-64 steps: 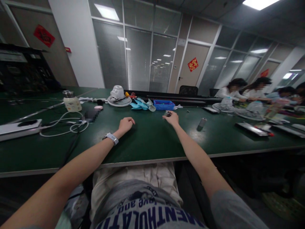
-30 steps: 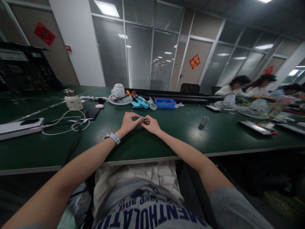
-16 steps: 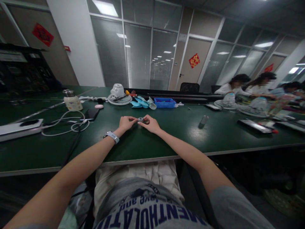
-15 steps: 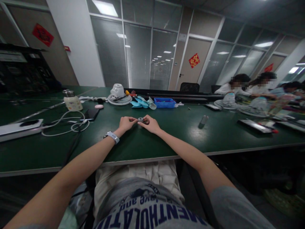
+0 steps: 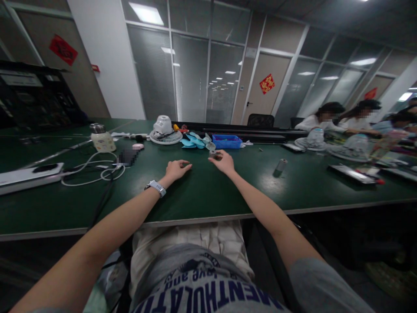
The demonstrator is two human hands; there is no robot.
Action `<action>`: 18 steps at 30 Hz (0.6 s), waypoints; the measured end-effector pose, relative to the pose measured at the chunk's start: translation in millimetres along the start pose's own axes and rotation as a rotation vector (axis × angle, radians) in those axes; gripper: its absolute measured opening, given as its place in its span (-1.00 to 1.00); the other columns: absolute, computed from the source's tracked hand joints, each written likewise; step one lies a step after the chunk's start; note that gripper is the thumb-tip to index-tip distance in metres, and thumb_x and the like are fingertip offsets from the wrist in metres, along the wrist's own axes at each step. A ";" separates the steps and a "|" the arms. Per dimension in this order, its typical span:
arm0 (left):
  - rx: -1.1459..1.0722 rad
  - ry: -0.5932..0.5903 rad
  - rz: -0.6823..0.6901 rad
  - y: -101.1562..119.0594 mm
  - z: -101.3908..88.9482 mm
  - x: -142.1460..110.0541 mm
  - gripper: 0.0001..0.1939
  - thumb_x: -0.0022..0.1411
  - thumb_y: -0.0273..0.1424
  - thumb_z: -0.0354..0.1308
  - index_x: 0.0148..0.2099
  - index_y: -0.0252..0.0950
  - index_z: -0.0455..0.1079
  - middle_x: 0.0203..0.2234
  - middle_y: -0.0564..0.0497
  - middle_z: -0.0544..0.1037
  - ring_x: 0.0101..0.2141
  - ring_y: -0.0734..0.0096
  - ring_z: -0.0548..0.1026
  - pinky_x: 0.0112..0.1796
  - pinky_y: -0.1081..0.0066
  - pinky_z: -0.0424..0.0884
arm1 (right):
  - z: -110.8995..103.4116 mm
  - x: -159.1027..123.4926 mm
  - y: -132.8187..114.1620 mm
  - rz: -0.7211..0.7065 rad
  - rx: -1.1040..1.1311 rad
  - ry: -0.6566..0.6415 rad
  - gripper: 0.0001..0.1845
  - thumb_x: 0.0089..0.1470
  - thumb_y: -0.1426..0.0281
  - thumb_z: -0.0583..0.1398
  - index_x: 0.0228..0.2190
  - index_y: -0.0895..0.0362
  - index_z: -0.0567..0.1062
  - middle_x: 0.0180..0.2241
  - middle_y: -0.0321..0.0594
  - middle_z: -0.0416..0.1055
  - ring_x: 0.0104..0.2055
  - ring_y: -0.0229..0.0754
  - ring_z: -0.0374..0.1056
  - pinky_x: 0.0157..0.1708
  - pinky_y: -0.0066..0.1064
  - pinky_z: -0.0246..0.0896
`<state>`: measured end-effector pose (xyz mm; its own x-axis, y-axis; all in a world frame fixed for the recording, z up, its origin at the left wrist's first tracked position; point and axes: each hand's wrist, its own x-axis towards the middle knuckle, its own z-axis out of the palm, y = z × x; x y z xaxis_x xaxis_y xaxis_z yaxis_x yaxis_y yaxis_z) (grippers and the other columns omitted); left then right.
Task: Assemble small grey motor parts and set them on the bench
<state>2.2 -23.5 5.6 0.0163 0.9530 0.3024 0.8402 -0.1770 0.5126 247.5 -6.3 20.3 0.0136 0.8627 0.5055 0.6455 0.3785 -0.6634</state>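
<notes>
My right hand (image 5: 224,162) grips a small grey metal cylinder (image 5: 213,154) between thumb and fingers, close to the front of the blue bin. Most of the cylinder is hidden by the fingers. To the left, my left hand (image 5: 176,169) rests low over the green table, its fingers curved and apart with nothing between them. A similar grey cylinder (image 5: 281,164) stands upright on the table to the right of both hands.
Behind the hands lie light-blue fan blades (image 5: 193,141), a blue bin (image 5: 227,141) and a white fan part (image 5: 163,129) with its grille. White cable (image 5: 87,161), a bottle (image 5: 103,140) and a power strip (image 5: 31,174) occupy the left. Co-workers sit at the far right.
My right hand has carried the cylinder away from my left hand, to the right and farther back. My left hand has let go of it and stays about where it was.
</notes>
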 end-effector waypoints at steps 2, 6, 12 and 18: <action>0.004 0.000 -0.012 0.8 0.0 0.5 -0.53 0.19 -0.04 0.08 0.02 -0.17 0.52 -0.27 -0.08 0.59 -0.24 0.19 0.47 -0.20 0.33 0.32 | -27.0 11.3 20.9 0.146 -0.093 0.161 -0.56 -0.04 0.24 0.35 -0.10 0.05 0.46 -0.17 -0.18 0.56 -0.11 -0.10 0.48 -0.07 -0.26 0.33; 0.004 0.000 -0.019 2.4 0.6 0.9 -0.58 0.22 -0.10 0.08 -0.01 -0.20 0.53 -0.27 -0.09 0.59 -0.25 0.20 0.46 -0.21 0.33 0.32 | -73.1 18.0 60.0 0.467 -0.271 0.340 -0.58 -0.01 0.29 0.32 -0.08 0.06 0.45 -0.14 -0.12 0.54 -0.04 -0.05 0.44 -0.02 -0.24 0.27; 0.008 0.001 -0.042 1.5 1.8 0.9 -0.61 0.22 -0.11 0.07 -0.03 -0.15 0.53 -0.30 -0.05 0.59 -0.23 0.22 0.47 -0.24 0.36 0.32 | -92.4 12.9 81.3 0.697 -0.313 0.393 -0.56 -0.04 0.32 0.31 -0.08 0.10 0.44 -0.10 0.03 0.49 -0.03 0.01 0.42 -0.05 -0.21 0.30; -0.024 0.003 -0.050 -0.7 3.5 3.3 -0.61 0.24 -0.13 0.06 -0.02 -0.18 0.52 -0.25 -0.08 0.60 -0.20 0.18 0.48 -0.22 0.34 0.33 | -89.3 12.9 79.4 0.752 -0.307 0.381 -0.47 -0.02 0.35 0.27 0.01 0.19 0.36 -0.06 0.10 0.44 0.01 0.07 0.39 -0.01 -0.14 0.26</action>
<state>3.6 -19.4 3.4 -0.0266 0.9602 0.2781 0.8266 -0.1353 0.5463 367.2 5.0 23.4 0.7324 0.6560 0.1823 0.5391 -0.3952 -0.7438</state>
